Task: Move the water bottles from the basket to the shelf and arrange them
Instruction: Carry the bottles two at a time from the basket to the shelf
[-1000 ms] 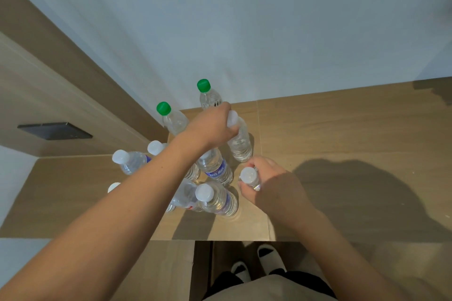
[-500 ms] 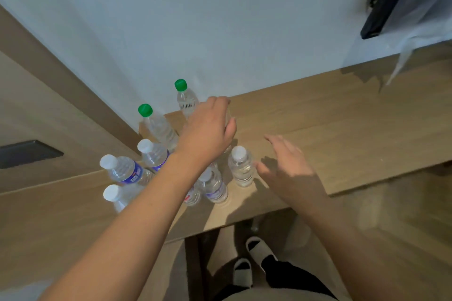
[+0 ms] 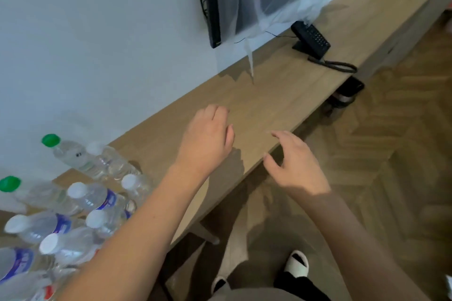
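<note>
While neither hand holds anything, the left hand [image 3: 208, 139] hovers palm down over the bare wood of the shelf [image 3: 276, 95], its grip loose and empty with the fingers curled slightly under. The right hand [image 3: 293, 164] hangs just past the shelf's front edge, over the floor, its grip open too, thumb and fingers spread apart with nothing between them. The two hands are near each other but not touching.

Both hands are well apart from the water bottles [image 3: 73, 203], which stand clustered at the left end of the shelf, close to the white wall [image 3: 97, 44]. Two of them at the back carry green caps [image 3: 50, 140]; the others have white caps [image 3: 77, 189], and several show blue labels. The left forearm crosses in front of the nearest bottles and hides part of them.

Farther along the shelf to the right sits a black telephone [image 3: 311, 38] with its coiled cord trailing beside it. Above it a dark flat screen [image 3: 212, 2] hangs on the wall, draped in thin clear plastic. Below, a herringbone wood floor [image 3: 391, 154] and a white slipper [image 3: 297, 260] show
</note>
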A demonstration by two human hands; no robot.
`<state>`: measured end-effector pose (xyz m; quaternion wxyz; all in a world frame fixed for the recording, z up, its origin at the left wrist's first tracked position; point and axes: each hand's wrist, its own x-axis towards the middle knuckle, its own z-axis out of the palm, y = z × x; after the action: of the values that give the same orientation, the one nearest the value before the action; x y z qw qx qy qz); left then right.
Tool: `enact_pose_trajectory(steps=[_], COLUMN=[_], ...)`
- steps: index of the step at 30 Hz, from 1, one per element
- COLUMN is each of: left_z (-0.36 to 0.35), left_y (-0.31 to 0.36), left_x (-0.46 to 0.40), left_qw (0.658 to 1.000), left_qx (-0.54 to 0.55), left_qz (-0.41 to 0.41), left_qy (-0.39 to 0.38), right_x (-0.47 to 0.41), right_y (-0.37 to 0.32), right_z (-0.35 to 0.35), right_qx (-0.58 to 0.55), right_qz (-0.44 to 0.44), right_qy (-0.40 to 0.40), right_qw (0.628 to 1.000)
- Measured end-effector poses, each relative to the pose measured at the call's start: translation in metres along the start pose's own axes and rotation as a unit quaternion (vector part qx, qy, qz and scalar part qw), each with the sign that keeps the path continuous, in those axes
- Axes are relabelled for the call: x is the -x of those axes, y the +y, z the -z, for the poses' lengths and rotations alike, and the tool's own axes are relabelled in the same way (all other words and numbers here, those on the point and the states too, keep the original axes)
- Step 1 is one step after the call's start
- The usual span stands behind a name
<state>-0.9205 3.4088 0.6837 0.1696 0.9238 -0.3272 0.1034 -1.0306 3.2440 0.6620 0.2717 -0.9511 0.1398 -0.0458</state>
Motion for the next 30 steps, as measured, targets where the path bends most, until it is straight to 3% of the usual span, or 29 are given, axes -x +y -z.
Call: enact_pose_trajectory(steps=[8,16,21,30], left_z=[-0.082,-0.147,-0.177,-0.248], left_y=[0.161,0.298,0.343,0.38], left_x=[-0.096,-0.176,-0.224,-0.373], left_qw=[0.991,0.975,0.964,0.958], left_qx=[0.008,0.073,0.087,0.086], left_qz=[-0.125,-0.2,-0.238,-0.266], left_qy=[-0.046,-0.06,-0.084,-0.061], right_x=[0.009,-0.002,-0.024,-0.128], right_y=[0.161,0.281,0.332,0.422], right_z=[0.09,0.175,0.213,0.272], right_qx=[-0.04,-0.033,-0.024,0.001], right_qz=[-0.119,-0.188,-0.213,-0.223], right_qy=[0.12,0.156,0.155,0.189], right_qw=[0.985,0.969,0.964,0.956])
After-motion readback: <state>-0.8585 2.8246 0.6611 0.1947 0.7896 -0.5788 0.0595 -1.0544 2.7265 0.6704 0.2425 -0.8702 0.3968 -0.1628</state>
